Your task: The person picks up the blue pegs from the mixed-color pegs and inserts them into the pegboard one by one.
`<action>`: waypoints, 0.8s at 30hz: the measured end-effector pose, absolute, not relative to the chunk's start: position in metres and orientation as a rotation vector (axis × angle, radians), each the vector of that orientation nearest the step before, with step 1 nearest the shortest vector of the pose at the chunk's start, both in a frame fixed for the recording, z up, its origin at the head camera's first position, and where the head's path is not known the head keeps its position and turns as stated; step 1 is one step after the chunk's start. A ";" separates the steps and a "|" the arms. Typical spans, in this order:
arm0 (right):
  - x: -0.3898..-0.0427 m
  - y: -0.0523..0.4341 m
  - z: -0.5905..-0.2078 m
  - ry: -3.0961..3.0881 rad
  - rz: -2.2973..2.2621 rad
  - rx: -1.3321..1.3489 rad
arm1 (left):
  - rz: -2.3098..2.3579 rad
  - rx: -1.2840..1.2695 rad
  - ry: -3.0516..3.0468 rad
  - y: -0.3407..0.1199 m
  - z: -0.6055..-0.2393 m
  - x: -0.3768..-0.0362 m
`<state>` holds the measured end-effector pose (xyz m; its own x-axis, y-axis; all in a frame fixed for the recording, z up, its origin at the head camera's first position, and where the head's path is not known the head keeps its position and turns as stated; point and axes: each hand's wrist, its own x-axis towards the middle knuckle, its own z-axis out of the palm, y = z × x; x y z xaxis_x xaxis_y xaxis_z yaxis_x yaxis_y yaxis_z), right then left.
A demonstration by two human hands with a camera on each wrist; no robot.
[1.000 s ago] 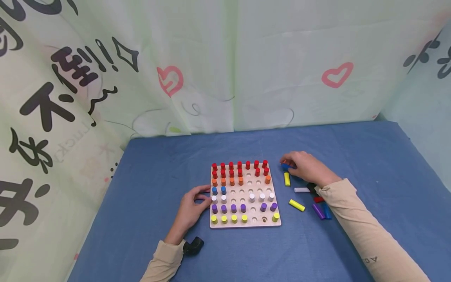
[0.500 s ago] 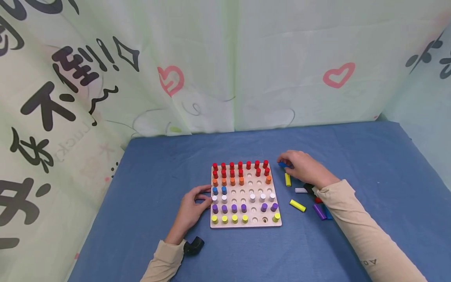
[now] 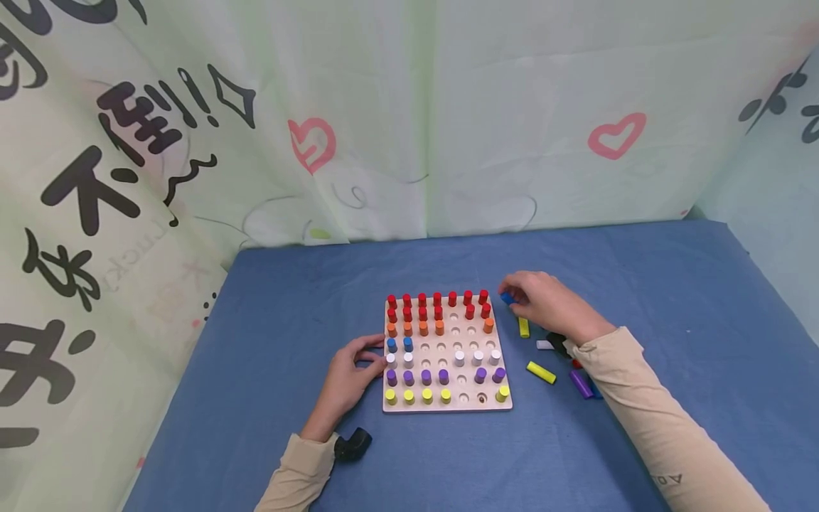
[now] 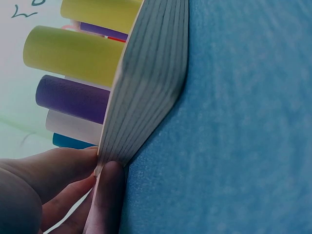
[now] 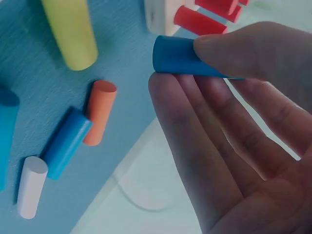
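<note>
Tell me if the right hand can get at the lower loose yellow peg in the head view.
Probably not straight away: the right hand is pinching a blue peg. Otherwise the way looks free; the yellow peg lies uncovered on the blue cloth.

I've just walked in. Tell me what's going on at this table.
A person's right hand pinches a blue peg held clear of the blue cloth beside the pegboard. Their left hand holds the pegboard at its left edge. Coloured pegs stand in rows, several holes are empty, and loose pegs lie to the right.
</note>
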<state>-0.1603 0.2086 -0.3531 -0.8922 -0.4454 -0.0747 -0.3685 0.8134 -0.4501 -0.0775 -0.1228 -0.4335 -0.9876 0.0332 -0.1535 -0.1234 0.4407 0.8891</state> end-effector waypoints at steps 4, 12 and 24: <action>-0.159 0.205 -0.349 2.822 -0.667 -0.659 | 1.570 -0.082 2.547 -0.123 -0.434 -0.079; -0.156 0.197 -0.345 2.829 -0.692 -0.719 | 1.554 -0.093 2.550 -0.122 -0.435 -0.080; -0.150 0.182 -0.342 2.780 -0.784 -0.810 | 1.561 -0.109 2.547 -0.123 -0.436 -0.079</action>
